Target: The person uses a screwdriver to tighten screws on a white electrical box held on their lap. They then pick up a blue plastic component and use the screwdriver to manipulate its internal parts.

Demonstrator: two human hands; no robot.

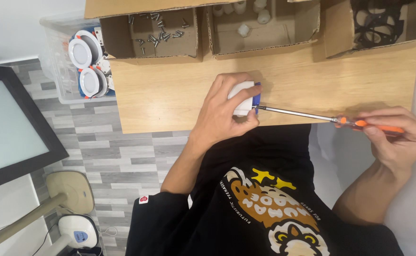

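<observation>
Your left hand (pixel 227 106) clamps the white lamp housing (pixel 242 97) at the wooden table's (pixel 170 95) near edge; your right hand (pixel 397 135) pinches the orange screwdriver (pixel 331 118). Keep the shaft level, tip seated squarely, housing braced against the table.

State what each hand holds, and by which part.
Left hand: white round fitting, gripped around its body. Right hand: screwdriver, by its orange handle.

A pale wooden table (pixel 170 95) carries three open cardboard boxes (pixel 151 35) (lined along its far edge).
</observation>
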